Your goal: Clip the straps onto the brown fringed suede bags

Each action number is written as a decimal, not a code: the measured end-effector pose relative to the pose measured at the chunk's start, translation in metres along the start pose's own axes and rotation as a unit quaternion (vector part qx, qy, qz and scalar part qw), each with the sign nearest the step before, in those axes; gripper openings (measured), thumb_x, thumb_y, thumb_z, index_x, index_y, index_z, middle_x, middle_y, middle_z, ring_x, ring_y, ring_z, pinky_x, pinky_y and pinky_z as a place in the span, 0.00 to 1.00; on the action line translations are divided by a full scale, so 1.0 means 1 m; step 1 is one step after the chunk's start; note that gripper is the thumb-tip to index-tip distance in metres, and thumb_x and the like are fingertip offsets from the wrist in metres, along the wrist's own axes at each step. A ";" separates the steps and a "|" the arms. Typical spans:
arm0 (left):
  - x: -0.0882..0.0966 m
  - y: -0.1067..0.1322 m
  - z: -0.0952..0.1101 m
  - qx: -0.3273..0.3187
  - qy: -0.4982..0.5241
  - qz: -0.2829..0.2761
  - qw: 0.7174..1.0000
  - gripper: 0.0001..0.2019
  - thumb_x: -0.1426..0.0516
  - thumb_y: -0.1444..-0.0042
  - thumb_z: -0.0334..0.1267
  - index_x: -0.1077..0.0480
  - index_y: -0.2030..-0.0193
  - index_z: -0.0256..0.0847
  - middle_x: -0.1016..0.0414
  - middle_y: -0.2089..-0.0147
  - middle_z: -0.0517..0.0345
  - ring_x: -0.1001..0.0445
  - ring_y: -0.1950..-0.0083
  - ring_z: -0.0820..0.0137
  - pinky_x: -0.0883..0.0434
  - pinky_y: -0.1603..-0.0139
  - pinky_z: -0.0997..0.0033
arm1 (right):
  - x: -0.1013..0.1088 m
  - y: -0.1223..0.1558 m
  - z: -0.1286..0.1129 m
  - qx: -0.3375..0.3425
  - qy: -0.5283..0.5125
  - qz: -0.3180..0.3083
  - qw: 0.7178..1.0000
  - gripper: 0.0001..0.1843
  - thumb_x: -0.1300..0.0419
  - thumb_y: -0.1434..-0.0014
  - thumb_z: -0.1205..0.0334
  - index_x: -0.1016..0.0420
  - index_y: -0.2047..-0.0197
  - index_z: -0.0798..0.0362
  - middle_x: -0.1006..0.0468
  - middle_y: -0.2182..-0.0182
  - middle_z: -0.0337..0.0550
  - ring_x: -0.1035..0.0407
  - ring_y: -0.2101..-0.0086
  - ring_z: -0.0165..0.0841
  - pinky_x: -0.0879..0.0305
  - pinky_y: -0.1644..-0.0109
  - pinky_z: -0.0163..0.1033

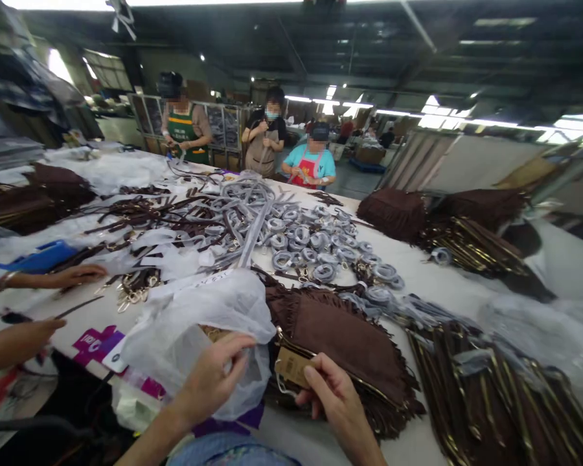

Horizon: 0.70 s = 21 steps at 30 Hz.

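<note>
My right hand [328, 388] pinches a brown cardboard hang tag [293, 366] between thumb and fingers. A pale string loop hangs from the tag. Beneath and behind it lies a stack of dark brown fringed bags [340, 327] with gold zippers. My left hand [216, 372] is at the mouth of a translucent plastic bag [214, 301], its thumb and forefinger apart. Brown cardboard shows inside that bag, close to the fingertips. Nothing is visible between the left thumb and forefinger; the other fingers are partly hidden.
Coiled, grey-wrapped straps [301, 236] and loose brown straps [189, 213] cover the table's middle. More zippered brown pieces [505, 395] lie at right. Another person's hand [80, 276] reaches in at left, near a blue object [41, 255]. Several co-workers stand across the table.
</note>
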<state>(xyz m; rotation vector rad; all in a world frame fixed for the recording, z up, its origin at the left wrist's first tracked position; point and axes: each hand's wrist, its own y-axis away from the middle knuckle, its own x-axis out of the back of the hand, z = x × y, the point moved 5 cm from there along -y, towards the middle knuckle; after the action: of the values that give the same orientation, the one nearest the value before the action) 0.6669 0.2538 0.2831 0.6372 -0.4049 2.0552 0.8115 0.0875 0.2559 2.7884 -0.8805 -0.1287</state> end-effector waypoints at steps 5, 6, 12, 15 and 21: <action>-0.083 -0.003 0.045 0.069 0.327 -0.233 0.913 0.23 0.41 0.53 0.37 0.30 0.48 0.41 0.29 0.64 0.59 0.31 0.66 0.71 0.32 0.70 0.77 | 0.025 0.032 -0.002 0.021 -0.030 0.045 0.998 0.23 0.42 0.41 0.39 0.33 0.68 0.52 0.23 0.76 0.40 0.27 0.76 0.31 0.41 0.81 0.28; -0.096 -0.005 0.049 0.079 0.368 -0.260 0.889 0.20 0.41 0.55 0.36 0.28 0.53 0.39 0.28 0.63 0.59 0.31 0.67 0.72 0.33 0.71 0.78 | 0.034 0.037 -0.001 0.022 -0.034 0.060 0.997 0.23 0.41 0.42 0.38 0.33 0.68 0.52 0.23 0.76 0.40 0.27 0.76 0.31 0.40 0.81 0.29; -0.144 -0.012 0.047 0.180 0.423 -0.338 0.821 0.17 0.43 0.62 0.32 0.24 0.61 0.36 0.24 0.68 0.55 0.26 0.71 0.71 0.37 0.78 0.80 | 0.091 0.072 0.012 0.010 -0.059 0.147 0.987 0.25 0.38 0.46 0.36 0.33 0.70 0.52 0.27 0.78 0.38 0.26 0.75 0.33 0.38 0.81 0.30; -0.158 -0.013 0.059 0.183 0.483 -0.367 0.774 0.19 0.42 0.62 0.34 0.22 0.60 0.33 0.22 0.66 0.50 0.23 0.68 0.67 0.27 0.67 0.72 | 0.111 0.085 0.017 0.013 -0.064 0.160 0.985 0.25 0.38 0.46 0.37 0.33 0.70 0.52 0.27 0.78 0.38 0.26 0.75 0.33 0.37 0.80 0.30; -0.184 -0.015 0.083 0.211 0.530 -0.399 0.718 0.23 0.42 0.53 0.45 0.23 0.55 0.30 0.21 0.60 0.42 0.21 0.60 0.61 0.27 0.60 0.67 | 0.137 0.098 0.026 0.028 -0.068 0.167 0.983 0.23 0.39 0.43 0.39 0.32 0.69 0.53 0.24 0.78 0.39 0.26 0.75 0.33 0.37 0.80 0.30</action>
<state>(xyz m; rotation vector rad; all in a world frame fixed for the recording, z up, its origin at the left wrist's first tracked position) 0.7852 0.0938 0.2441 -0.2106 0.9026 1.3122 0.8652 -0.0737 0.2504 2.6595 -1.3891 -0.2448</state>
